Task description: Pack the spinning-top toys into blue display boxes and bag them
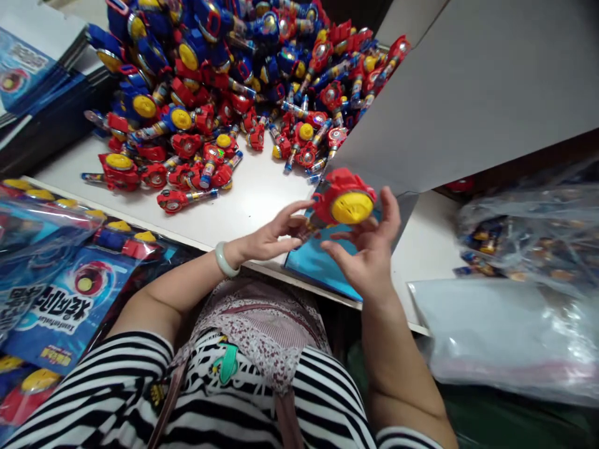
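Note:
A red toy with a round yellow disc (352, 207) is held above the front of the table. My left hand (269, 237), with a pale bangle at the wrist, pinches its short handle between thumb and fingers. Beside the disc, my right hand (369, 249) has its thumb and fingers spread; some fingertips pass behind the toy, and I cannot see whether they touch it. Under both hands lies a blue printed card (322, 265), partly covered by them, at the table's front edge.
A large heap of red and blue toys (224, 81) covers the back of the white table (253, 193). A big white panel (468, 93) rises at right. Clear plastic bags (505, 330) lie right of it. Packaged toys on blue cards (79, 299) are at left, below stacked cards (32, 68).

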`<state>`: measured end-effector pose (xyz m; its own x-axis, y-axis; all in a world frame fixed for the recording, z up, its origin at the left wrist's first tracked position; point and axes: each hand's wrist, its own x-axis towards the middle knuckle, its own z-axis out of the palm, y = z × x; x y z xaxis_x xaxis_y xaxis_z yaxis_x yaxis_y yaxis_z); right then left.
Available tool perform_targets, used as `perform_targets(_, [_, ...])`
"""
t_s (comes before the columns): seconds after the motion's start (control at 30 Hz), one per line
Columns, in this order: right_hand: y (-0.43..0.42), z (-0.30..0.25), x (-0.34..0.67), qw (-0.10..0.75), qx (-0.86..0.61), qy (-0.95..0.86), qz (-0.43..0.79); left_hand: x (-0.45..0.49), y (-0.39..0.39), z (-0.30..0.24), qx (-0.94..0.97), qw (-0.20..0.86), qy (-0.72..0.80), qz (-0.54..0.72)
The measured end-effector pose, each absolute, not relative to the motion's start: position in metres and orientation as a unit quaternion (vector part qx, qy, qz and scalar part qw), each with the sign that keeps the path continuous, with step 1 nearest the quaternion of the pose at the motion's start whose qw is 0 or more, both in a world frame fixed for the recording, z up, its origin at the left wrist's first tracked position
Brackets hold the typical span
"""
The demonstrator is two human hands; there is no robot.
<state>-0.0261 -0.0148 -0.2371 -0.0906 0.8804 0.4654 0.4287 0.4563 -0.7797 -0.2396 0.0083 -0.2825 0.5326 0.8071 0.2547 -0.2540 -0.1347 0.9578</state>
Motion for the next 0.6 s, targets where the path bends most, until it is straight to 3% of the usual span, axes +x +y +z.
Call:
perform_targets(0.13, [-0.028, -0.25, -0.029, 0.553, -0.457, -0.659, 0.224, -0.252, 0.014, -0.278, 0.719, 0.535, 0.231, 0.379])
perform_targets(0.27, [-0.031, -0.292, -0.002, 0.559, -0.449, -0.684, 0.131, -0.353, 0.043, -0.291, 0.668, 0.249, 0.54, 0.447])
perform_targets(0.37, [-0.029, -0.321, 0.004, 0.549, -0.455, -0.699, 0.051, -0.427, 0.049, -0.316, 0.602, 0.091, 0.7, 0.373])
perform_targets(0.6, [-0.029, -0.332, 0.0, 0.493, -0.437, -0.749, 0.074, -0.439, 0.036, -0.367, 0.6, 0.084, 0.67, 0.429])
